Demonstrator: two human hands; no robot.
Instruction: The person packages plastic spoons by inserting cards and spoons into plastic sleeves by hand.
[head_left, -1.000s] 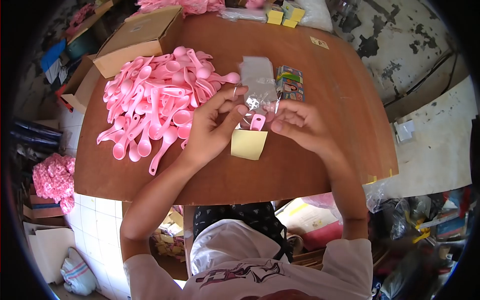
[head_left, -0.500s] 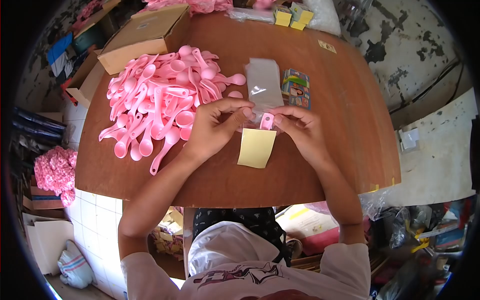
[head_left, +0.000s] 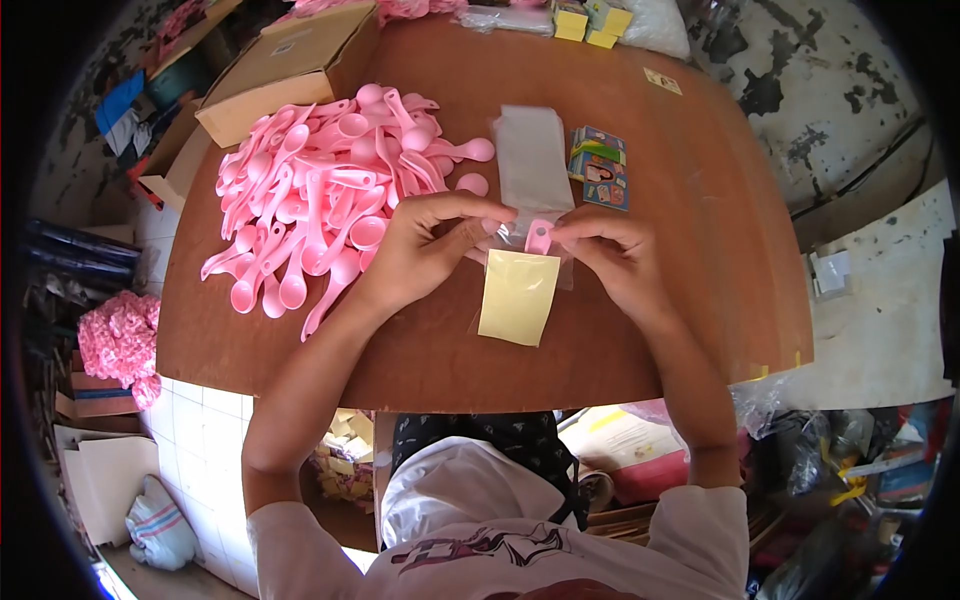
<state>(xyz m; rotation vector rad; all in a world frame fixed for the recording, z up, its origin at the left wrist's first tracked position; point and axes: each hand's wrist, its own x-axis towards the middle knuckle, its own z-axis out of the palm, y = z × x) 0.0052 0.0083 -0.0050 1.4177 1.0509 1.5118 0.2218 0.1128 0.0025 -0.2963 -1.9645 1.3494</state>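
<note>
Thumb and fingers of my left hand [head_left: 440, 240] pinch the upper left of a clear plastic bag [head_left: 565, 272]. On the other side, my right hand [head_left: 610, 255] pinches its upper right. A pale yellow card [head_left: 518, 300] sits in the bag, with the holed end of a pink spoon handle [head_left: 538, 237] showing above it; the rest of that spoon is hidden behind the card. Just beyond my fingers lies a stack of clear bags [head_left: 533, 160]. To its right are small printed cards [head_left: 603, 170]. A large heap of pink spoons [head_left: 320, 200] lies left of my left hand.
A cardboard box [head_left: 290, 60] stands behind the spoons on the brown table [head_left: 700, 200]. At the far edge are yellow card stacks [head_left: 585, 22] and a bubble-wrap-like bundle [head_left: 650, 28]. One small card [head_left: 662, 81] lies far right. The table's near edge runs before my lap.
The bag with the card and spoon is slightly lower, and more of its clear edges show around the card. Both hands keep their pinch. The whole view has shifted slightly.
</note>
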